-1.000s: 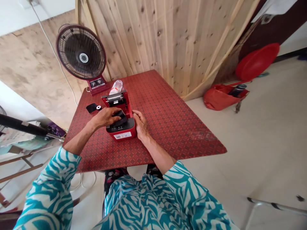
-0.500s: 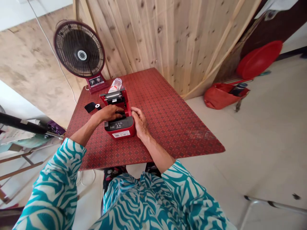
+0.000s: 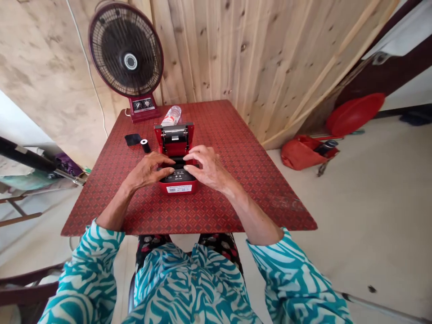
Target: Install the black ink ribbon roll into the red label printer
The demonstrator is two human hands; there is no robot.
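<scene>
A red label printer (image 3: 177, 186) sits near the middle of the red patterned table (image 3: 236, 198), its lid (image 3: 174, 139) raised toward the far side. My left hand (image 3: 146, 172) lies over the printer's dark top, with fingers spread and reaching toward the opening. My right hand (image 3: 207, 166) comes in from the other side, its fingertips on the same dark part. Whatever lies inside the compartment is mostly hidden under my fingers. To the left of the printer are a small black roll (image 3: 145, 145) and a flat black piece (image 3: 132, 139).
A plastic bottle (image 3: 171, 116) lies behind the raised lid. A red-framed desk fan (image 3: 126, 49) stands at the table's far left corner, before a wooden plank wall (image 3: 243, 58). A red bag (image 3: 300, 153) and red basin (image 3: 353, 114) sit on the floor at right.
My right hand has moved from the printer's right side onto its top, close to my left hand. The black roll now stands apart from the flat black piece, and the view has shifted.
</scene>
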